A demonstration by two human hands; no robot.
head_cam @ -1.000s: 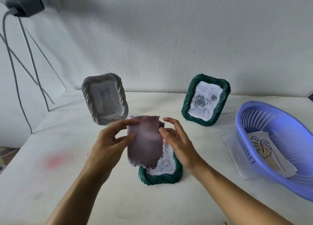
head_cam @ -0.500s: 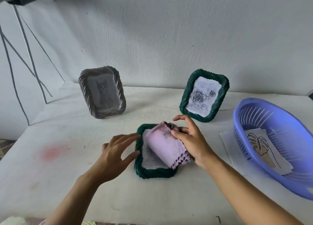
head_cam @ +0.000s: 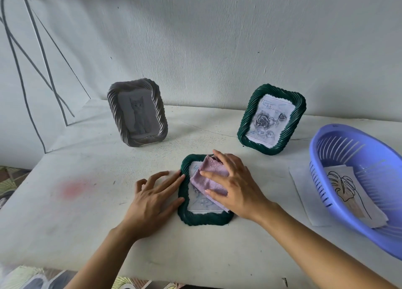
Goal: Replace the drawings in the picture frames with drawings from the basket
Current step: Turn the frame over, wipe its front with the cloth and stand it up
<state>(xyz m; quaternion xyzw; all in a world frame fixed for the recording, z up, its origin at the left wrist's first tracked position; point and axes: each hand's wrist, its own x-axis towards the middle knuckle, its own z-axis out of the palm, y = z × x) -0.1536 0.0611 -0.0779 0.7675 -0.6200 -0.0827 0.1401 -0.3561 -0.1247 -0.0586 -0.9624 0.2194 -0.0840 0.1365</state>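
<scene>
Basket point(head_cam: 315, 151): leaf drawing point(head_cam: 345, 187) inside. Ur R hand point(head_cam: 236, 185) presses cloth point(head_cam: 205, 179) flat-fingered on lying frame point(head_cam: 185, 211); L hand point(head_cam: 152, 196) spread, touching its edge.

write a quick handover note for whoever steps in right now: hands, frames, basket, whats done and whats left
Left hand: open, fingertips against the left rim of the flat green frame lying face up on the table.
Right hand: open, pressing a pink cloth on that frame's face.
Standing behind: grey frame with cat drawing, green frame with rose drawing.
Purple basket at right holds a leaf drawing.
Done: flat frame has a drawing in it. Left: finish wiping, stand it up; which frames already hold basket drawings cannot be told.
</scene>
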